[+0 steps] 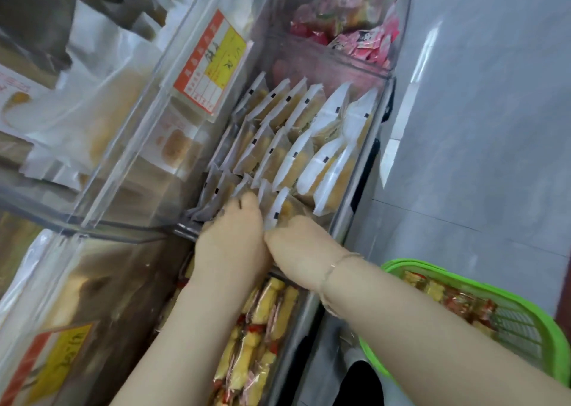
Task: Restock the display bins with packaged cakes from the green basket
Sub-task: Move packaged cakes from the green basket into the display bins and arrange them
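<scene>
Beside the grey tiled wall, we see both hands in the clear display bin, left hand and right hand with fingers buried among upright packaged cakes, grip state hidden, green basket at the right forearm.

Labels in front of me, none legible

My bin's orange-and-yellow price tag bears blurred handwriting; I can't read it.

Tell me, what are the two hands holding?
Both hands, left hand and right hand, have their fingers tucked among the cake packets at the bin's near end; an actual grip can't be seen.
</scene>
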A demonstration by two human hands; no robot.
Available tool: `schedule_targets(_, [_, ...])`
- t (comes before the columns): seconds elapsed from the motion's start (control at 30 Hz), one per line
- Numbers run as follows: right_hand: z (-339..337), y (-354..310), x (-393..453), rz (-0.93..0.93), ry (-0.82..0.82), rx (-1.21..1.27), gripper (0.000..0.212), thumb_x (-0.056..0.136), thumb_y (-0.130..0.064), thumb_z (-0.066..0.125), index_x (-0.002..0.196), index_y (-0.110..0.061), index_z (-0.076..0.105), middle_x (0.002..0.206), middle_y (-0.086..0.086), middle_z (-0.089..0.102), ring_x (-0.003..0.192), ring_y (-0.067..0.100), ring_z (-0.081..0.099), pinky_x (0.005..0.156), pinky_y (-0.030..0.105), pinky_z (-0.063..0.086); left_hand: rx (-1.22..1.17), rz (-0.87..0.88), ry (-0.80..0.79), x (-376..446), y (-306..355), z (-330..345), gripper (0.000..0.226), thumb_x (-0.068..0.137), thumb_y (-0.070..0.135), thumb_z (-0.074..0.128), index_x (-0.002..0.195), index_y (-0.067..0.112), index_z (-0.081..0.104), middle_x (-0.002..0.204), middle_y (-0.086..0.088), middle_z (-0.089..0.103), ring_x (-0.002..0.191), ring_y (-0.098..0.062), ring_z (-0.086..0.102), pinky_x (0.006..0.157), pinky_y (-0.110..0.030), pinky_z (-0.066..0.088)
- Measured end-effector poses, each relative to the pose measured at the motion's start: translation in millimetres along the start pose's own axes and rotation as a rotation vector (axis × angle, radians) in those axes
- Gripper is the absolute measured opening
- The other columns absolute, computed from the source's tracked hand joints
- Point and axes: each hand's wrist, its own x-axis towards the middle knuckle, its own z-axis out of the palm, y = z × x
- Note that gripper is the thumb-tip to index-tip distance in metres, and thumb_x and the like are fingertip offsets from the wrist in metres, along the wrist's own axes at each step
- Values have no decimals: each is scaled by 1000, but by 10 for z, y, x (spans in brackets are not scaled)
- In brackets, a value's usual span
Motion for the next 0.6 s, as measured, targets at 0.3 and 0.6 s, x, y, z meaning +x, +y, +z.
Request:
schedule_targets(0.3, [-2135, 1838, -630, 29, 596, 157, 17, 86, 5, 55, 97, -4, 65, 98, 26, 67, 67, 21, 58, 65, 27, 50, -814, 706, 218, -505, 1620, 862, 10, 89, 15, 52, 95, 16, 61, 90, 5, 59, 80, -12, 57, 73, -27, 46])
schedule_targets(0.6, [-1813, 4940, 497, 504, 460, -350, 28, 86, -5, 49, 106, -4, 68, 110, 19, 66, 103, 32, 60, 80, 28, 47, -345, 400, -611, 63, 2789, 4302, 24, 86, 4, 49, 104, 7, 64, 111, -17, 65, 105, -35, 59, 86, -33, 46])
